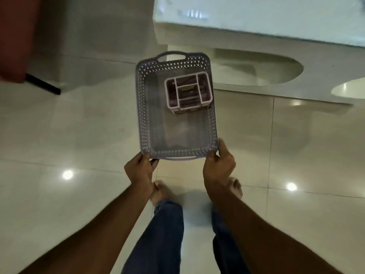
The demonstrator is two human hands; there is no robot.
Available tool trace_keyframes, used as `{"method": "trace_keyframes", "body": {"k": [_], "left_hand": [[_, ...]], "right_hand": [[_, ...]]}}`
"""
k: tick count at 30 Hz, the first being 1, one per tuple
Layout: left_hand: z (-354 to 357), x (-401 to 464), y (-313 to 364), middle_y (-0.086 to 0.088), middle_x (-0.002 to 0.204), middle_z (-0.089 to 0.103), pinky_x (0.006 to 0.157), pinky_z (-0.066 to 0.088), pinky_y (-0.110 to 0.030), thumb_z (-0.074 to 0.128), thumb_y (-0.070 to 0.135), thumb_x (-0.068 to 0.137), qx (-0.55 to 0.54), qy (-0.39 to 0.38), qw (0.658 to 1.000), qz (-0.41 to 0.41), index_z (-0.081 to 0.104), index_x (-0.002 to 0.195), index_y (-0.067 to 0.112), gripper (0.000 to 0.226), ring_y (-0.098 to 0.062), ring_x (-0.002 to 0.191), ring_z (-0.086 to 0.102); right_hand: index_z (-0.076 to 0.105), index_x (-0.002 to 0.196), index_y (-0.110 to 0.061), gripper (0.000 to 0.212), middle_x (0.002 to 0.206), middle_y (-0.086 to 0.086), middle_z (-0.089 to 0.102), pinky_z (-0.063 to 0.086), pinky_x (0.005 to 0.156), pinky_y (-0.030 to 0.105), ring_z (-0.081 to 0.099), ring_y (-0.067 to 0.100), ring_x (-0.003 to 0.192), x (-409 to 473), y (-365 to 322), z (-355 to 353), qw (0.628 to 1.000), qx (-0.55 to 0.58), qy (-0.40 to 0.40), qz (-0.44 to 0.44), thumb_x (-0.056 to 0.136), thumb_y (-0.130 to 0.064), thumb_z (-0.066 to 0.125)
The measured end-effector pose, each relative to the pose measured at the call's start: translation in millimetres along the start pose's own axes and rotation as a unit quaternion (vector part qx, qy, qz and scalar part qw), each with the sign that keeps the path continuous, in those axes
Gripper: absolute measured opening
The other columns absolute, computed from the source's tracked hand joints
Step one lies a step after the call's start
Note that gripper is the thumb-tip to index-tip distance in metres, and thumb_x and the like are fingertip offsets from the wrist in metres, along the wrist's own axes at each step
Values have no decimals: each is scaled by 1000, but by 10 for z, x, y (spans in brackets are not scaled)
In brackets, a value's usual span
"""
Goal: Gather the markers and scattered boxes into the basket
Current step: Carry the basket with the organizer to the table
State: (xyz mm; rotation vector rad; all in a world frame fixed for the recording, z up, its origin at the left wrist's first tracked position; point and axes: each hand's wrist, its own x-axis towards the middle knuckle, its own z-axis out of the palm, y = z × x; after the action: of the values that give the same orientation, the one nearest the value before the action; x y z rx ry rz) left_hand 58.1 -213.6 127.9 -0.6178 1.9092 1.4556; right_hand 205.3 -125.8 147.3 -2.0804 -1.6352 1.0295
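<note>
Both hands, left hand (pixel 141 168) and right hand (pixel 218 164), grip the near rim of the basket (pixel 147 107), fingers curled around it. Beyond the fingers, only a divided organiser (pixel 188 93) sits inside; no markers or boxes are visible, so the gathering appears barely begun.

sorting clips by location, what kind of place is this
Probably a room in a home: glossy tiled floor, a white table, and a barefoot person carrying a basket.
</note>
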Motion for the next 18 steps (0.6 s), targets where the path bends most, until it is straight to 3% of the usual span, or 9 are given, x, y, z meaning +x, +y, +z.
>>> {"method": "trace_keyframes", "body": {"k": [3,7,12,18], "left_hand": [[-388,-641,529,-8,75,67,74,63,-31,64,-5,90,11,-8,1000,11,71,92,-7,8,-20,77,67],[-657,-1458,1334,0,72,75,71,63,-31,67,-2,91,2,-37,999,30,73,90,-1,7,-14,70,72],[-729,-2175,2112,-17,82,71,86,59,-50,63,-8,89,0,-66,997,28,70,95,-13,11,-28,76,68],[-536,-2772,2800,-17,78,70,81,61,-48,64,-12,86,8,-126,991,42,71,81,-11,8,-36,79,71]], "right_hand": [[63,141,-30,37,117,0,77,36,65,7,68,21,95,-511,-415,-659,998,-36,-55,19,106,-19,55],[59,122,-46,25,97,-11,75,56,77,34,67,18,82,-930,-932,-1353,999,-24,-41,16,103,-30,55],[76,117,-25,32,96,-5,79,60,77,36,73,22,88,-1190,-1629,-2014,994,107,14,-13,95,-4,67],[79,107,-22,27,83,-1,78,60,68,37,74,24,78,-1130,-2134,-2639,990,119,66,-43,90,-3,71]]}}
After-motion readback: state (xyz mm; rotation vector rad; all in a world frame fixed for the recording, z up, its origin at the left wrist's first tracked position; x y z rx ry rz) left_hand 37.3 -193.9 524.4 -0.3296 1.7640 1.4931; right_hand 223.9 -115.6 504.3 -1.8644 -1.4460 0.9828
